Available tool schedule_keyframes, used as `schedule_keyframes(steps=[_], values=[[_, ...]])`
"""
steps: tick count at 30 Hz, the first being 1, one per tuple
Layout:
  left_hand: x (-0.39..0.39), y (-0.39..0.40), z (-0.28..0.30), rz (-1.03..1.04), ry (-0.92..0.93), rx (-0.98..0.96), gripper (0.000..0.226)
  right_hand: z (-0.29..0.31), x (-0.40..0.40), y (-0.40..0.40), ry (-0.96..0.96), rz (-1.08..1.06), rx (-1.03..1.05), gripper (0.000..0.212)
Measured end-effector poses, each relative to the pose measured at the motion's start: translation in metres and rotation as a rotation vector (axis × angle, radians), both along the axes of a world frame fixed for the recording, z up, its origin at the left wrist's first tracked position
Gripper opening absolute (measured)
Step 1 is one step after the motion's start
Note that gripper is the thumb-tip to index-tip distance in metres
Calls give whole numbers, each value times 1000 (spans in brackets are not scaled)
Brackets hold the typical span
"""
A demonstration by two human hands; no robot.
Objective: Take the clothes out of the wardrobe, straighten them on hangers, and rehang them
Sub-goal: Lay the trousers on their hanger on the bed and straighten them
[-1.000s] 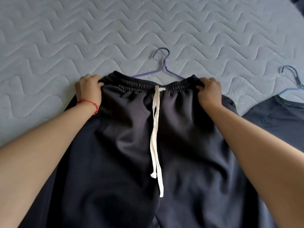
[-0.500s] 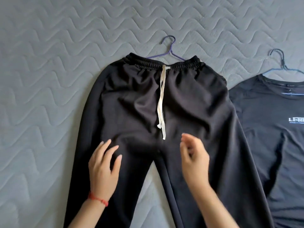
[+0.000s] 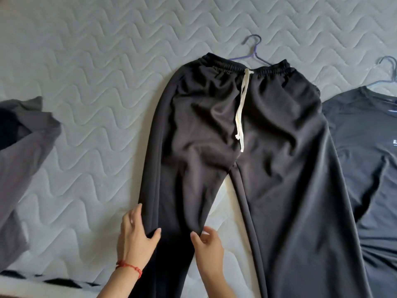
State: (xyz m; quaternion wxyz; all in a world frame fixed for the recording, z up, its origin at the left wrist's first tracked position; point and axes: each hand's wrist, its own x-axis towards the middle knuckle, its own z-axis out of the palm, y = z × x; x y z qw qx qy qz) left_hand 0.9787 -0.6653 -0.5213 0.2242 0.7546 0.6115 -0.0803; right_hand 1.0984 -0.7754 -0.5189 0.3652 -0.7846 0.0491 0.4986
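Black trousers (image 3: 268,147) with a white drawstring (image 3: 241,108) lie flat on the quilted grey mattress (image 3: 96,61). Their waistband covers the shoulders of a purple hanger (image 3: 254,50), and only its hook and neck stick out above. My left hand (image 3: 135,237) grips the outer edge of the left trouser leg, thumb on top of the fabric. My right hand (image 3: 206,244) pinches the inner edge of the same leg, just below the crotch. The fabric around the crotch is creased.
A dark grey T-shirt (image 3: 365,147) on a blue-grey hanger (image 3: 391,69) lies to the right, touching the trousers. A grey garment (image 3: 21,158) is bunched at the left edge. A black-and-white patterned fabric (image 3: 53,282) shows at the bottom left.
Both hands left the waistband, slid down over the trousers and now hold the two edges of the left leg. The view has shifted, showing the grey garment at left.
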Motion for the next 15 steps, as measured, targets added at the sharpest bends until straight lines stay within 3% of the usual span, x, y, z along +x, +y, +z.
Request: schedule_keyframes(steps=[3, 7, 10, 12, 15], values=[[-5, -4, -1, -71, 42, 2, 71, -8, 4, 5, -3, 110, -6, 19], [-21, 6, 4, -11, 128, 66, 29, -13, 10, -5, 55, 5, 64, 8], [-36, 12, 2, 60, 140, 81, 5, -6, 8, -18, 21, -63, 64, 20], [-43, 13, -6, 189, 93, 6, 14, -6, 3, -27, -16, -76, 11, 30], [-44, 10, -7, 416, -47, -50, 22, -10, -9, -36, 61, -85, -29, 25]])
